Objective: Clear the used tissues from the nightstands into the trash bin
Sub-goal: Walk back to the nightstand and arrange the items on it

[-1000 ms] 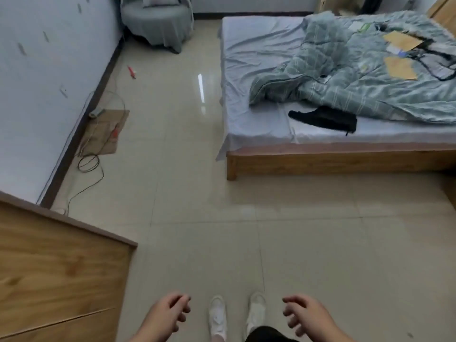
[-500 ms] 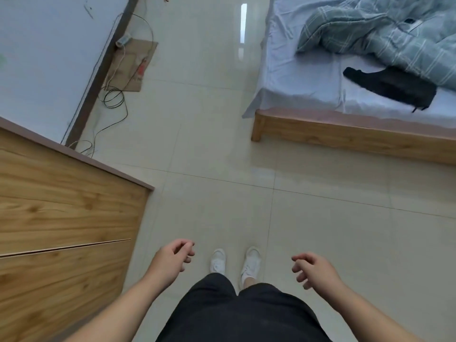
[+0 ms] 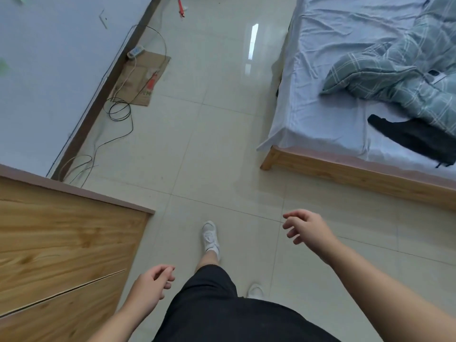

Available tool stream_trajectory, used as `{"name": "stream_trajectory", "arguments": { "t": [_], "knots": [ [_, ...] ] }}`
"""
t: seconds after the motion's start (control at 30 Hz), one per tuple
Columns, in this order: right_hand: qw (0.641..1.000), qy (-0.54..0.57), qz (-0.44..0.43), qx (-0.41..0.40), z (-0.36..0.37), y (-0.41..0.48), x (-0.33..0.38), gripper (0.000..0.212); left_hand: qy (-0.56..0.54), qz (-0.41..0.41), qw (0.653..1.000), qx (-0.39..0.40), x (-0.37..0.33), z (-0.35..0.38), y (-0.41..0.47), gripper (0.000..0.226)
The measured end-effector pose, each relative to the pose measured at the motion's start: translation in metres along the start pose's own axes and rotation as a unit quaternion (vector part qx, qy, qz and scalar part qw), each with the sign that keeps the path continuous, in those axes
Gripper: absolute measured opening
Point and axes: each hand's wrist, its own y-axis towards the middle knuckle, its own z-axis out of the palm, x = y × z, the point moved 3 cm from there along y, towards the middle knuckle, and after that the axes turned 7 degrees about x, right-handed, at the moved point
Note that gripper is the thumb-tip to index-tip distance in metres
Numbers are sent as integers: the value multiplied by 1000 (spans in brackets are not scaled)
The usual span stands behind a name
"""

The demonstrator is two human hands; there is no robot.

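Observation:
No tissue, nightstand or trash bin shows in the head view. My left hand (image 3: 150,285) hangs low at the centre left, fingers loosely curled and apart, holding nothing. My right hand (image 3: 306,227) is raised further out to the right over the tiled floor, fingers spread, also with nothing in it. Between them are my black shorts and white shoes, one foot stepped ahead.
A wooden cabinet (image 3: 61,243) stands close on the left. A bed (image 3: 345,166) with a wooden frame, pale sheet, checked quilt (image 3: 404,77) and a black garment (image 3: 414,137) fills the right. Cables (image 3: 118,112) and cardboard (image 3: 143,77) lie along the left wall. Open tile floor lies ahead.
The view has tilted down and swung, so the bed corner and cabinet appear closer. One foot has stepped ahead, my right hand rose and my left hand dropped back.

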Motion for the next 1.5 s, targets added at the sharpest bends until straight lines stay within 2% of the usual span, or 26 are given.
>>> {"name": "stream_trajectory", "arguments": {
  "t": [0.13, 0.37, 0.53, 0.73, 0.87, 1.23, 1.37, 1.5],
  "knots": [
    [1000, -20, 13, -16, 10, 34, 53, 20, -1, 2, 1000, 16, -55, -42, 52, 17],
    [996, -17, 76, -32, 6, 56, 86, 20, 40, 95, 994, 45, -234, -100, 117, 18],
    [990, 3, 133, -38, -6, 88, 83, 20, 48, 155, 985, 51, -347, -115, 151, 18],
    [988, 20, 148, -28, -28, 170, 121, 20, 64, 157, 985, 42, -434, -120, 196, 17],
    [991, 19, 134, -11, -55, 226, 190, 21, 69, 135, 988, 18, -471, -133, 214, 17],
    [1000, -6, -12, -17, -127, 379, 443, 18, 53, 72, 996, -18, -555, -173, 298, 18],
    [999, -5, -11, -30, -141, 433, 498, 18, 49, 65, 997, -3, -611, -183, 358, 18],
    [999, -10, 21, -43, -155, 472, 535, 18, 68, 76, 994, 28, -698, -195, 417, 18]
  ]
}}
